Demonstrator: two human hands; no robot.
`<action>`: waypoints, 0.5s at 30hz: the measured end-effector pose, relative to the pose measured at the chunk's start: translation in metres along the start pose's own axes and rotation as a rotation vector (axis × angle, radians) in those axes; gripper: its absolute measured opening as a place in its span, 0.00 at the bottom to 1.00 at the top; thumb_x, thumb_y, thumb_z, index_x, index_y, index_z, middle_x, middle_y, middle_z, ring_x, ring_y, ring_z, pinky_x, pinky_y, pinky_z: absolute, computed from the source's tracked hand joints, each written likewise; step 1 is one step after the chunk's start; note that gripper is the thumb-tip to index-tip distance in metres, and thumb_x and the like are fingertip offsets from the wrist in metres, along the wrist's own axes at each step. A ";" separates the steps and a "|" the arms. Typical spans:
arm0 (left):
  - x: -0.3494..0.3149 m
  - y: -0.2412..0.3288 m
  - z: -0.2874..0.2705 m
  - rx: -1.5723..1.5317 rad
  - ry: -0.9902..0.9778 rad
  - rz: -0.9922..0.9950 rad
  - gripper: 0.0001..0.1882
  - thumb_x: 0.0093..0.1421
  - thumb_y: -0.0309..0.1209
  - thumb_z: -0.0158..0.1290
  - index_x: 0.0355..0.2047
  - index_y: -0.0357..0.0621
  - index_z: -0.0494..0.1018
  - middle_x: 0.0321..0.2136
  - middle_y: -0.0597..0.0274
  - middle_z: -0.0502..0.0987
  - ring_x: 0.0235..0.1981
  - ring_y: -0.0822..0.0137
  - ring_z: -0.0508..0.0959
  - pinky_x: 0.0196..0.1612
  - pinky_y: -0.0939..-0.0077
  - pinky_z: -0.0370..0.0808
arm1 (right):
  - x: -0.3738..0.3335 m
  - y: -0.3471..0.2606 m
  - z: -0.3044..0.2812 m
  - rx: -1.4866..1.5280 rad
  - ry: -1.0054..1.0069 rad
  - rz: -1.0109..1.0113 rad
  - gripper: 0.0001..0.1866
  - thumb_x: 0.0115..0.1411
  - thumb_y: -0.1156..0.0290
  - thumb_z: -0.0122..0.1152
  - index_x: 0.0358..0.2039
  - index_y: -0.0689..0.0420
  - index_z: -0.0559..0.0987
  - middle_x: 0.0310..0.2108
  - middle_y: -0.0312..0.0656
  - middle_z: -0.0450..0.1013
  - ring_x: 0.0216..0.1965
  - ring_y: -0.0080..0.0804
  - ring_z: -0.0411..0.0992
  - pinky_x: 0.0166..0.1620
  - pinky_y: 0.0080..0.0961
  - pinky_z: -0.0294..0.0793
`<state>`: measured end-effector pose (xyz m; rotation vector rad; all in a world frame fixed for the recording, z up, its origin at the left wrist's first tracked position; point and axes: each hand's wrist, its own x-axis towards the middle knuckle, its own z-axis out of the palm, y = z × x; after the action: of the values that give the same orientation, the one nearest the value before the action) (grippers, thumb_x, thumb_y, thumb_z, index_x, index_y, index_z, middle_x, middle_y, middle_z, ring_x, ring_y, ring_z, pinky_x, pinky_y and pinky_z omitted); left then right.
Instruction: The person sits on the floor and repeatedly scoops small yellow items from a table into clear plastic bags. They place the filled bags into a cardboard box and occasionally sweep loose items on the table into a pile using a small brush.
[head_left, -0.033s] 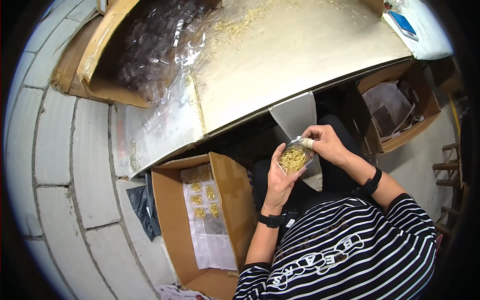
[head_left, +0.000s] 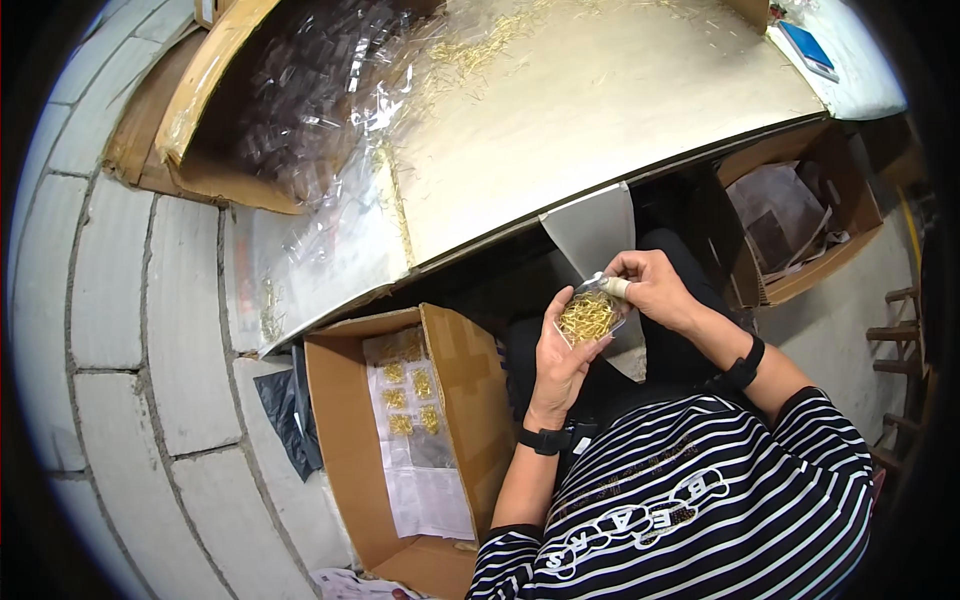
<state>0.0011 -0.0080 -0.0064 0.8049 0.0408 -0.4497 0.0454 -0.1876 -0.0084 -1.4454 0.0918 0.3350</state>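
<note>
Clear packet of gold pieces [head_left: 588, 318], gripped from two sides

Head view: the packet sits near the centre, toward three o'clock. At its seven o'clock the left hand [head_left: 562, 365] cradles it; at two o'clock the right hand [head_left: 648, 284] pinches its upper edge. An open carton [head_left: 465, 390] holding small gold-filled packets [head_left: 397, 398] lies at eight o'clock, the pale table [head_left: 560, 130] at twelve.

Carton [head_left: 345, 455] enterable from above; side panel [head_left: 465, 400] blocks sideways path from left hand [head_left: 560, 362] (table edge [head_left: 480, 239] ahead).
</note>
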 end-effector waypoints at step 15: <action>0.006 -0.011 -0.014 -0.045 0.096 0.069 0.21 0.68 0.42 0.39 0.54 0.40 0.61 0.45 0.58 0.71 0.46 0.67 0.76 0.42 0.73 0.80 | -0.022 -0.015 0.007 -0.889 -0.149 -0.757 0.34 0.41 0.64 0.72 0.50 0.57 0.72 0.54 0.43 0.67 0.60 0.46 0.61 0.57 0.41 0.64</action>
<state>0.0040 -0.0063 -0.0248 0.7811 0.1118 -0.3435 0.0275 -0.1858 0.0125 -2.1821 -0.8011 -0.1830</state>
